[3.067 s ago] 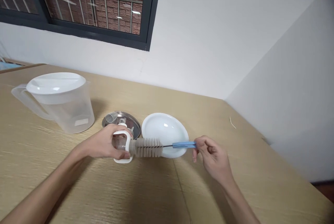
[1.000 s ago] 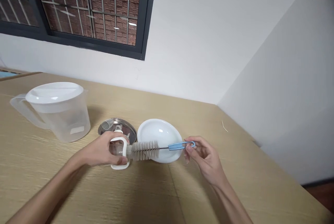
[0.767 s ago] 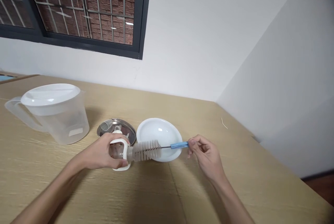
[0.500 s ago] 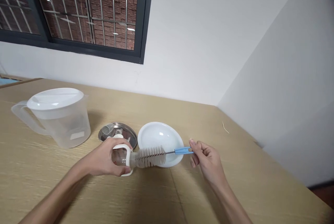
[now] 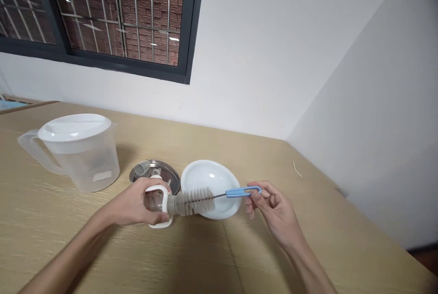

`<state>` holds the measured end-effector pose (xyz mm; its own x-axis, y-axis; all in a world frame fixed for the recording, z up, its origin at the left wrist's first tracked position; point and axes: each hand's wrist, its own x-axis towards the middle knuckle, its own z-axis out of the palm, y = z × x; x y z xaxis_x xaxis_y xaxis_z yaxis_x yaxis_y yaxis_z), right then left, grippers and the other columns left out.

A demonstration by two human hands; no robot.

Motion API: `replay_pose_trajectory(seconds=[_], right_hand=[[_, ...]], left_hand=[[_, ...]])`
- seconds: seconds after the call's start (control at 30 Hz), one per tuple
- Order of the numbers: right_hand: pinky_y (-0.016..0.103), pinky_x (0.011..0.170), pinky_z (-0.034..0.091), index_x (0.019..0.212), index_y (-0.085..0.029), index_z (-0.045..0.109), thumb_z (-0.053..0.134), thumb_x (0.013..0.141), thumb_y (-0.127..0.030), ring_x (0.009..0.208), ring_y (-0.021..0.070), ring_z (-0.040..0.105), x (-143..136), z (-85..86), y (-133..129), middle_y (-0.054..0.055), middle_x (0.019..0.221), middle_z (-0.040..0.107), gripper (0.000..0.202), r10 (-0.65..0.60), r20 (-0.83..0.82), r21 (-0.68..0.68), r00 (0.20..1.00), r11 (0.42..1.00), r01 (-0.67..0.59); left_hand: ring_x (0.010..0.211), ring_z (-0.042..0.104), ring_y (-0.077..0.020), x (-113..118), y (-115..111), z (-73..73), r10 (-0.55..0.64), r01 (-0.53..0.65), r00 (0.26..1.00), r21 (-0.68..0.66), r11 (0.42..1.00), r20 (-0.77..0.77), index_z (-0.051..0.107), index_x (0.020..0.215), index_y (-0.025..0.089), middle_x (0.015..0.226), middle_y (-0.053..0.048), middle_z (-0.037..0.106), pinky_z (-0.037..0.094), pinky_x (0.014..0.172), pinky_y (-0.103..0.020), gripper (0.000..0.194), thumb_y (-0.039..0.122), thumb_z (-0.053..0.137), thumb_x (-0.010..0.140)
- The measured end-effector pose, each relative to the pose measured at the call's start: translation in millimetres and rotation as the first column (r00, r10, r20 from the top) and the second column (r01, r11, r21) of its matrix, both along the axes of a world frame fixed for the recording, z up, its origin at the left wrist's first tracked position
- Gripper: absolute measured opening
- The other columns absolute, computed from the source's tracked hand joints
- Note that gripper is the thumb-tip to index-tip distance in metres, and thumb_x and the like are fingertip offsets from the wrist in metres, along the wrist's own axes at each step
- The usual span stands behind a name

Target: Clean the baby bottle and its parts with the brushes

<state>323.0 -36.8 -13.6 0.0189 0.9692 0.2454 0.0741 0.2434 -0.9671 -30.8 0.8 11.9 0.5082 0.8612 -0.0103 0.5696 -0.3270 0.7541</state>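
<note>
My left hand [image 5: 138, 205] is closed around a clear baby bottle [image 5: 154, 201] with white side handles, tilted so that its mouth faces right. A bottle brush [image 5: 198, 200] with pale bristles has its tip at the bottle's neck; most of the bristles show outside. My right hand [image 5: 273, 207] pinches the brush's blue looped handle [image 5: 241, 191] near its end. Behind the brush is a white bowl [image 5: 210, 173]. Just beyond my left hand lies a round metal tray [image 5: 171, 173] carrying a clear cap [image 5: 141, 168] and small bottle parts, partly hidden by the hand.
A translucent lidded pitcher [image 5: 82, 157] stands on the left of the wooden table [image 5: 191, 262]. A thin pale strand [image 5: 297, 169] lies at the right. White walls and a barred window [image 5: 123, 15] rise behind the table.
The grip of my right hand on the blue handle has shifted, so more of the loop shows. The bottle and my left hand have moved slightly left and up.
</note>
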Motion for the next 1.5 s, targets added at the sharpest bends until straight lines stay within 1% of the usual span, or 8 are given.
replay_pose_trajectory(seconds=[0.17,0.37,0.57,0.8,0.97,1.03,1.3,1.5], right_hand=[[0.024,0.048,0.047,0.086,-0.017,0.063,0.067,0.086,-0.053,0.047,0.0128,0.056,0,-1.4,1,0.000,0.055,0.061,0.036,-0.048,0.047,0.020,0.998,0.999,0.047],[0.021,0.040,0.033,0.063,-0.020,0.050,0.067,0.085,-0.055,0.037,0.0085,0.040,0,-8.9,2,-0.004,0.041,0.049,0.045,-0.131,0.038,0.022,0.991,0.991,0.130],[0.022,0.040,0.029,0.053,-0.020,0.043,0.062,0.090,-0.053,0.036,0.0072,0.036,-3,-12.7,3,-0.004,0.038,0.043,0.052,-0.177,0.034,-0.003,0.984,0.984,0.177],[0.022,0.042,0.035,0.059,-0.020,0.047,0.067,0.088,-0.049,0.039,0.0081,0.042,-3,-12.0,4,-0.004,0.044,0.048,0.045,-0.136,-0.010,-0.013,0.991,0.991,0.135],[0.024,0.046,0.047,0.100,-0.022,0.061,0.072,0.085,-0.042,0.052,0.0122,0.055,-3,-7.5,1,-0.001,0.069,0.063,0.028,-0.051,-0.086,0.054,0.995,0.997,0.056],[0.024,0.045,0.048,0.103,-0.022,0.063,0.074,0.084,-0.038,0.053,0.0123,0.057,-2,-7.1,0,0.000,0.073,0.064,0.027,-0.018,-0.086,0.092,0.996,0.995,0.026],[0.021,0.045,0.044,0.084,-0.017,0.068,0.071,0.086,-0.044,0.044,0.0098,0.055,6,-15.3,3,0.000,0.056,0.061,0.027,-0.069,-0.002,0.137,0.998,0.988,0.069],[0.020,0.034,0.032,0.060,-0.018,0.054,0.069,0.086,-0.051,0.034,0.0060,0.037,2,-20.7,5,-0.008,0.043,0.037,0.044,-0.157,-0.079,0.052,0.984,0.985,0.162]], left_hand=[[0.083,0.062,-0.0225,0,1,-2.3,0.006,-0.005,1.000,0.015,1.000,-0.027,0.066,0.107,0.022,0.106,-0.005,0.068,0.048,0.070,-0.031,0.044,0.037,0.076,0.067],[0.089,0.063,-0.0245,1,1,-8.4,0.014,-0.013,1.000,0.050,0.999,-0.027,0.067,0.107,0.022,0.106,-0.004,0.068,0.050,0.078,-0.033,0.047,0.039,0.078,0.064],[0.090,0.064,-0.0239,3,1,-9.6,0.010,-0.007,0.999,0.070,0.998,-0.038,0.068,0.106,0.023,0.103,-0.003,0.068,0.049,0.079,-0.031,0.047,0.040,0.078,0.063],[0.084,0.063,-0.0217,5,-1,-3.0,-0.007,0.007,1.000,0.030,1.000,-0.014,0.067,0.106,0.019,0.103,-0.004,0.070,0.048,0.073,-0.030,0.045,0.038,0.077,0.068],[0.077,0.062,-0.0200,2,3,-7.0,0.011,-0.011,1.000,0.005,1.000,-0.001,0.067,0.102,0.020,0.091,-0.001,0.069,0.047,0.066,-0.029,0.043,0.040,0.079,0.067],[0.075,0.061,-0.0195,1,4,-7.1,0.010,-0.010,1.000,-0.007,1.000,0.012,0.067,0.102,0.021,0.088,-0.001,0.069,0.047,0.065,-0.028,0.042,0.040,0.079,0.067],[0.083,0.065,-0.0220,1,2,-6.2,0.008,-0.009,0.999,0.023,1.000,0.038,0.067,0.104,0.022,0.096,-0.002,0.071,0.050,0.074,-0.031,0.042,0.037,0.079,0.067],[0.087,0.067,-0.0221,4,0,-8.2,-0.015,0.013,0.999,0.038,0.999,0.052,0.067,0.105,0.021,0.099,-0.002,0.072,0.050,0.079,-0.031,0.045,0.036,0.079,0.065]])
